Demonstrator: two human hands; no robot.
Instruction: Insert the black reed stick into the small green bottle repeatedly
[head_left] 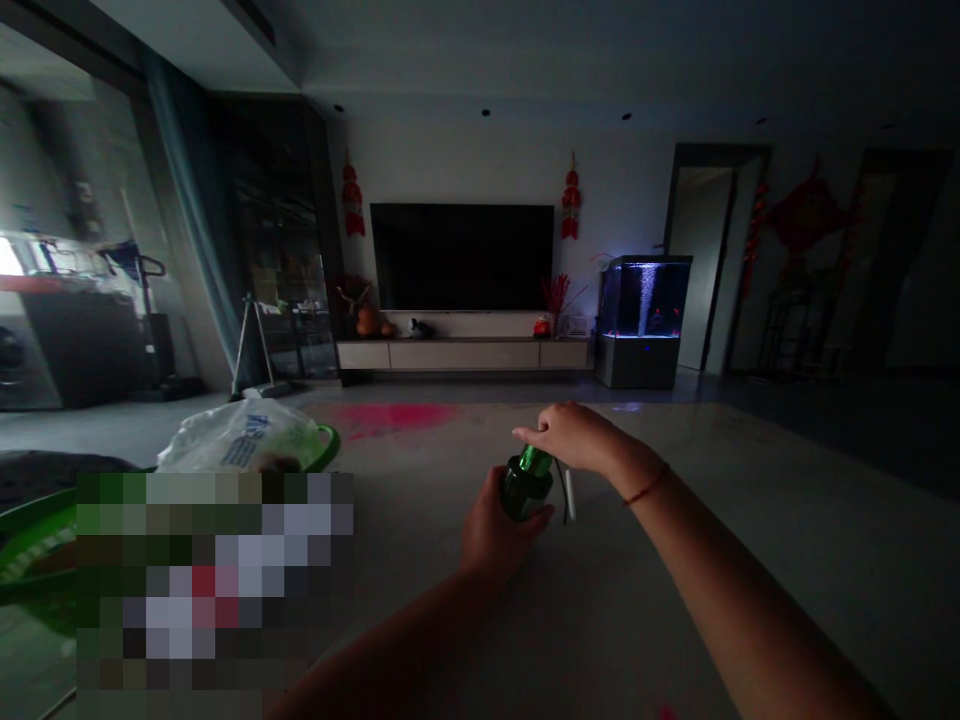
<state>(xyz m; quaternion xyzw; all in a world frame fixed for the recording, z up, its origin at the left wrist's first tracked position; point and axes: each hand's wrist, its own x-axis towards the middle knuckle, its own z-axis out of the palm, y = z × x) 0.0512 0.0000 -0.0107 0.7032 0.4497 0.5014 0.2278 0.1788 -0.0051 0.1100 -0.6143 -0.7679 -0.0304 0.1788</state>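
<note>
A small dark green bottle [523,492] is tilted slightly over the pale surface in front of me. My left hand [489,535] wraps round its body, with the thumb and fingers on either side. At the top, a shiny green cap [535,461] sits under my right hand [576,434], whose fingers are closed over it. Whether the cap is loose on the neck I cannot tell. Just right of the bottle is a thin white stick-like thing [571,495], with a dark cord-like line beside it.
On the left stands a green basket [328,450] with a white plastic bag [240,435] on it; a blurred patch hides part of it. A pink stain [397,415] marks the pale surface [420,640]. Farther off are a TV cabinet [465,355] and a lit aquarium [646,300].
</note>
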